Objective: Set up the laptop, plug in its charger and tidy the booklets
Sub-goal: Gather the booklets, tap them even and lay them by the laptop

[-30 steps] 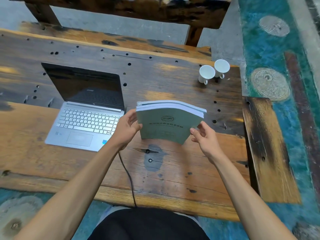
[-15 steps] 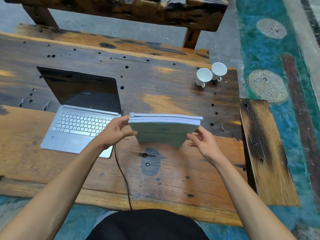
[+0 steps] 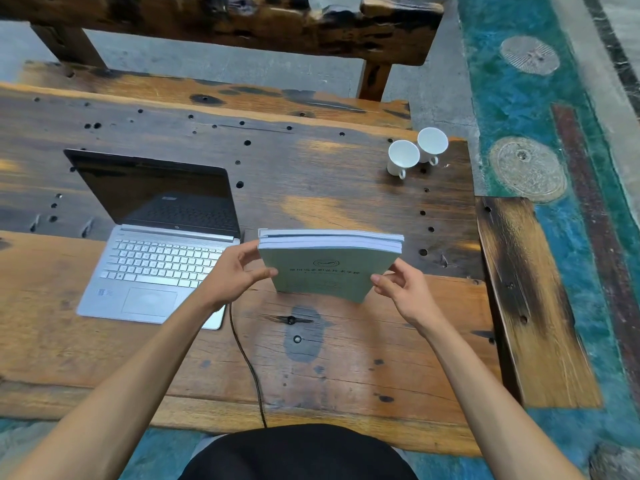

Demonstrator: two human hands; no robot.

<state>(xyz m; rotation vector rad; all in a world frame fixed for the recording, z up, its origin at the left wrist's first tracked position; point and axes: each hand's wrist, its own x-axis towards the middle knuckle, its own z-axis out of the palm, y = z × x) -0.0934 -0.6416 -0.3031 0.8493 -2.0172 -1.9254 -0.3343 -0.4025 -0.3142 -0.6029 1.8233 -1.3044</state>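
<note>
Both hands hold a stack of green booklets [image 3: 329, 268] on edge on the tabletop [image 3: 346, 358], just right of the open laptop [image 3: 159, 244]: the left hand [image 3: 235, 278] has its grip clamped on the stack's left side, thumb on the front cover and fingers behind, while the right hand [image 3: 405, 292] pinches the right side the same way. A black cable [image 3: 247, 365] runs from the laptop's right side toward the near tabletop edge, and two white cups [image 3: 417, 152] stand touching each other near the far right corner, well apart from the booklets.
</note>
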